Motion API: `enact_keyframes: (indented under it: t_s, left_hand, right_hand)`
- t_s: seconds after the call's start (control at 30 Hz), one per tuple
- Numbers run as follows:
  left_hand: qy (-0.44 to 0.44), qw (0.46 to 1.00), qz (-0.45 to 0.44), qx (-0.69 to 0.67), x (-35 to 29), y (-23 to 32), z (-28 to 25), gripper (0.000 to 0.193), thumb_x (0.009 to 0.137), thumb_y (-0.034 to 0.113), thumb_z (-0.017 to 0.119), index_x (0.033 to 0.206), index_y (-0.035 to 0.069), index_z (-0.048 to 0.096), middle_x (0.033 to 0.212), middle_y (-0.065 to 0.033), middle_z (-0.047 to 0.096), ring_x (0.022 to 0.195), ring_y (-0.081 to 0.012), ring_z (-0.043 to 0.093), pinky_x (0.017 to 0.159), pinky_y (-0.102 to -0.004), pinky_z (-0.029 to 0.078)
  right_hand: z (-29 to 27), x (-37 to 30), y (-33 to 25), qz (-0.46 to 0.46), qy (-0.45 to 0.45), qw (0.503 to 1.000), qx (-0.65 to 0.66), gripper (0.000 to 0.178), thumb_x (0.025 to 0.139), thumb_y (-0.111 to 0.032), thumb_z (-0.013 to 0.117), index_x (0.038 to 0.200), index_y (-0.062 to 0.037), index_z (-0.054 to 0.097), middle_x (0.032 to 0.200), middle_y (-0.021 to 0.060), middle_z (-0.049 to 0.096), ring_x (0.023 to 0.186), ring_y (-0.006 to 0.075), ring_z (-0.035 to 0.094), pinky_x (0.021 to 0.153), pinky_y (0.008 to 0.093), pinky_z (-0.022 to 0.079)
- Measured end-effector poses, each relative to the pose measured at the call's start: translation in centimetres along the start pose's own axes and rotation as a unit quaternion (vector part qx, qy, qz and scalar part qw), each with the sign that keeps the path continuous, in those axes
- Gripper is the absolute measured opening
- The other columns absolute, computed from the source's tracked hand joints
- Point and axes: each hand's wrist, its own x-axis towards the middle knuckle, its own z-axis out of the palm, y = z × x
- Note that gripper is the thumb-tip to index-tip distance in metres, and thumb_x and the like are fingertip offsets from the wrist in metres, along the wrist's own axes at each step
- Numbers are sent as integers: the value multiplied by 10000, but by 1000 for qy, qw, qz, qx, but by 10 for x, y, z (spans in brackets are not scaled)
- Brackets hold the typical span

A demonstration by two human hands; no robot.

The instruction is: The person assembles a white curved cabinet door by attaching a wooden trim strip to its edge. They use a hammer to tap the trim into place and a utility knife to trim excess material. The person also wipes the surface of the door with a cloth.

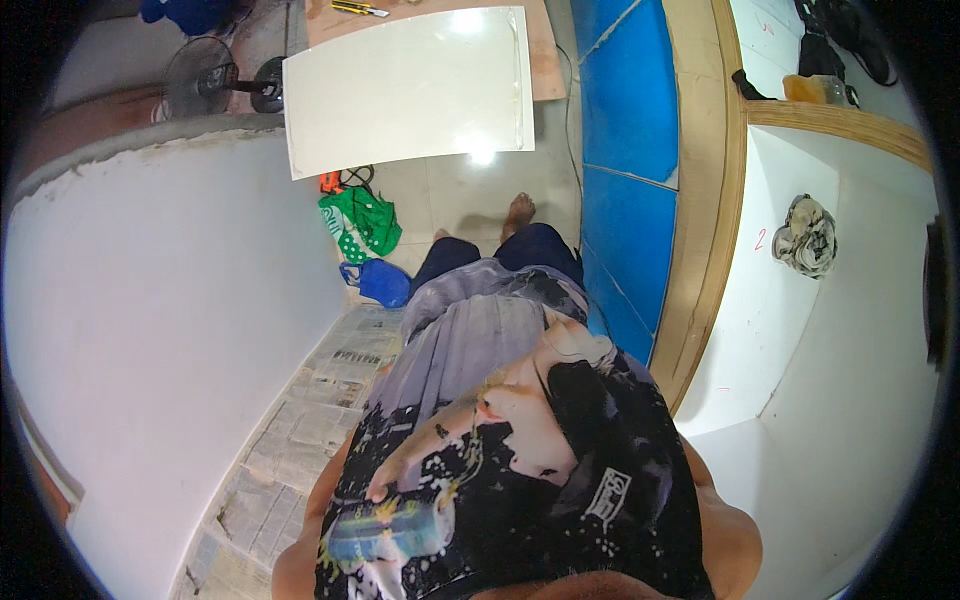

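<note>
Neither of my hands shows; only my bare left upper arm (300, 545) and right upper arm (728, 535) appear at the sides of my printed dark shirt (520, 440). The rest of both arms is hidden by my body. Ahead of my feet, a large white sheet (410, 90) lies over a brown wooden board (545, 60), its near edge sticking out past the board. On the board's far end rests a yellow utility knife (358, 8).
A black fan (205, 80) stands beyond the white wall (170, 290) at left. Green bag (362, 222) and blue bag (382, 283) lie by the wall, near newspaper (290, 420) on the floor. Blue panels (625, 230) line the right; a crumpled cloth (806, 238) sits in the white compartment (780, 340).
</note>
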Motion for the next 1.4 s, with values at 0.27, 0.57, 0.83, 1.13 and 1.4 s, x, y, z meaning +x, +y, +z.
enact_keyframes:
  t_s: [0.27, 0.57, 0.83, 1.13, 1.4]
  left_hand:
    - [5, 996, 37, -76, 17, 9, 15, 275, 902, 262, 700, 787, 50, 569, 651, -23, 590, 592, -171, 572, 559, -322, 461]
    - [-16, 995, 55, -78, 62, 5, -12, 276, 900, 267, 699, 782, 51, 575, 649, -24, 592, 580, -166, 565, 549, -318, 454]
    - [-33, 993, 62, -93, 95, -1, -28, 276, 899, 271, 699, 778, 52, 581, 647, -25, 593, 570, -161, 558, 541, -314, 449]
    - [-38, 992, 69, -99, 115, 4, -47, 278, 897, 275, 698, 773, 53, 588, 645, -26, 594, 559, -156, 551, 531, -310, 443]
    - [-40, 992, 62, -104, 124, -7, -52, 279, 896, 279, 697, 768, 53, 594, 644, -26, 595, 549, -151, 544, 523, -306, 437]
  right_hand:
    - [10, 23, -45, -22, 30, 996, 80, 272, 1010, -283, 495, 1019, -41, 618, 906, 134, 646, 774, 269, 629, 716, 404, 480]
    - [64, -1, -24, 1, 38, 991, 127, 257, 1004, -268, 493, 1012, -44, 620, 901, 119, 641, 763, 256, 617, 700, 393, 474]
    - [96, -5, -21, 10, 47, 988, 146, 245, 999, -255, 492, 1005, -47, 622, 896, 106, 637, 752, 245, 607, 686, 383, 470]
    - [114, 9, -37, 12, 44, 987, 156, 232, 992, -240, 491, 998, -50, 624, 891, 92, 632, 741, 232, 596, 670, 373, 465]
    - [118, 23, -56, -2, 38, 988, 150, 220, 987, -227, 489, 992, -53, 625, 886, 78, 628, 730, 220, 586, 656, 363, 460]
